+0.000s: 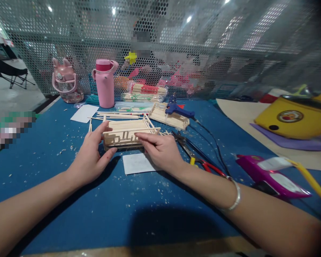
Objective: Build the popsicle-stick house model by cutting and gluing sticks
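Observation:
A small box-like model of wooden sticks (127,125) stands on the blue table, with short stick pieces forming a pattern on its front side. My left hand (89,153) grips the model's left end, fingers behind the corner and thumb low at the front. At the front right, my right hand (162,150) has its fingers pinched together against the patterned side. Whatever lies between those fingertips is too small or hidden to make out. Partly under my right hand is a white sheet (135,164). Loose wooden sticks (120,115) lie behind the model.
A second stick piece (163,116) carries a blue glue gun (179,110), its cable trailing right. Pliers (186,146) lie beside my right hand. Further right are a magenta device (270,175) and a yellow pouch (283,114). Two bottles, one a pink bottle (106,89), stand before the perforated screen (189,46).

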Tool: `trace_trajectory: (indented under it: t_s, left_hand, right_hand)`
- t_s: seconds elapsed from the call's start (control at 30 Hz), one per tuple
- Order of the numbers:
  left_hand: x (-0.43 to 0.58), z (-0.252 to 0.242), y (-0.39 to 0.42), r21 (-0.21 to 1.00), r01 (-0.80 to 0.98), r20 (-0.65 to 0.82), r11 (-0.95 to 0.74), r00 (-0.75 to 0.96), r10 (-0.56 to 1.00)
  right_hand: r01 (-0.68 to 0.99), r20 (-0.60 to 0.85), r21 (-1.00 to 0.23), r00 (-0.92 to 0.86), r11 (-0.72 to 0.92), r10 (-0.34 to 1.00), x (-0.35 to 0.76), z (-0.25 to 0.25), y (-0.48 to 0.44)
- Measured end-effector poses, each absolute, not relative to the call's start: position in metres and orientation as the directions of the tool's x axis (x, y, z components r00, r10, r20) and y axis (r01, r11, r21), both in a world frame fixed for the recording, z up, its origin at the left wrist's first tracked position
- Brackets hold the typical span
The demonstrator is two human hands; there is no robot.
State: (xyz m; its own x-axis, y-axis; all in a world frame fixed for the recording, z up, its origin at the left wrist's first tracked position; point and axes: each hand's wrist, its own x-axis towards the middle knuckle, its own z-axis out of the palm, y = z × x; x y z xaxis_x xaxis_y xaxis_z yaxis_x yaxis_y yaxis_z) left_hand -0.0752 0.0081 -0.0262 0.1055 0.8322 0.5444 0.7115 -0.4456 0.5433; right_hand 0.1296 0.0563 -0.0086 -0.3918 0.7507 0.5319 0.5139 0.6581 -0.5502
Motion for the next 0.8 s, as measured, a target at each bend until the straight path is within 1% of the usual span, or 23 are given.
trace_trajectory:
  t_s: [0.2, 0.53, 0.8]
  left_hand:
    - [-0.0753, -0.0264, 0.0081, 0.550, 0.699, 0.550, -0.457, 0.108, 0.828]
    - [-0.0757, -0.0264, 0.0087, 0.535, 0.719, 0.541, -0.443, 0.111, 0.834]
    - [-0.0754, -0.0255, 0.0080, 0.550, 0.712, 0.532, -0.436, 0.103, 0.840]
  right_hand:
    - [0.528, 0.531, -0.520, -0.416, 0.671, 0.738, 0.1287, -0.0077, 0.0569]
    - [0.533, 0.549, -0.534, -0.372, 0.656, 0.749, 0.1282, -0.0087, 0.0583]
    - [0.518, 0.550, -0.537, -0.382, 0.665, 0.742, 0.1294, -0.0122, 0.0569]
